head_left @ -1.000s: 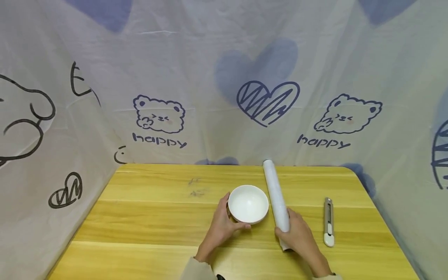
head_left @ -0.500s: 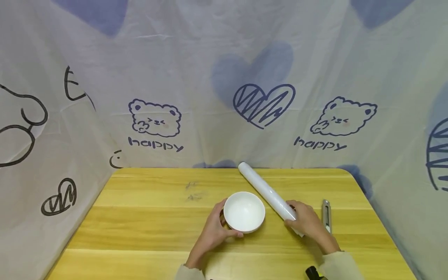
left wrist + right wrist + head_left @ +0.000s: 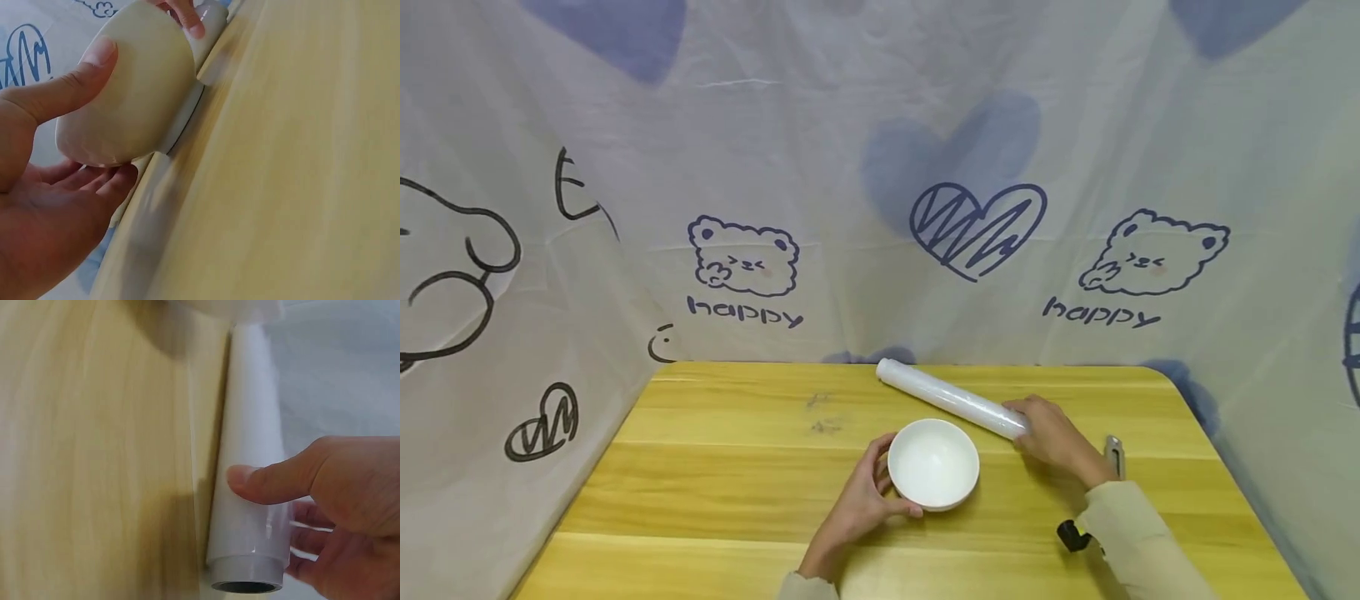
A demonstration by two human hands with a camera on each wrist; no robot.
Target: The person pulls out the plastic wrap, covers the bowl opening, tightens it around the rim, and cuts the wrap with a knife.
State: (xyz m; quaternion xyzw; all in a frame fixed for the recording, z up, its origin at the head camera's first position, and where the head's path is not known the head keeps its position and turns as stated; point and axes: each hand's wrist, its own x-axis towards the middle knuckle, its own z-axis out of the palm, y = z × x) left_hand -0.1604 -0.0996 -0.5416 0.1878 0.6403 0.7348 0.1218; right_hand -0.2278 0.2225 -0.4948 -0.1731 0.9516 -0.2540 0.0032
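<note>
A white bowl [image 3: 933, 463] stands upright on the table, nothing visible inside it. My left hand [image 3: 861, 504] holds it from the left, thumb on the near side and fingers curving around the far side. Behind the bowl, a white, shiny roll of cling film [image 3: 951, 396] lies slantwise, its far end towards the back edge. Around the roll's right end my right hand [image 3: 1056, 437] keeps its grip. The right wrist view has the thumb across the roll [image 3: 250, 425], near the hollow tube end, with the other fingers partly hidden behind it.
A utility knife [image 3: 1115, 454] lies at the right, partly covered by the right forearm. The wooden table [image 3: 715, 483] ends at the back against a patterned cloth [image 3: 850, 275]. A black camera piece [image 3: 1073, 536] sits at the right wrist.
The right hand has turned the roll from pointing nearly straight away to slanting, its far end swinging left behind the bowl. The left hand stays at the bowl. The right sleeve now overlaps the knife.
</note>
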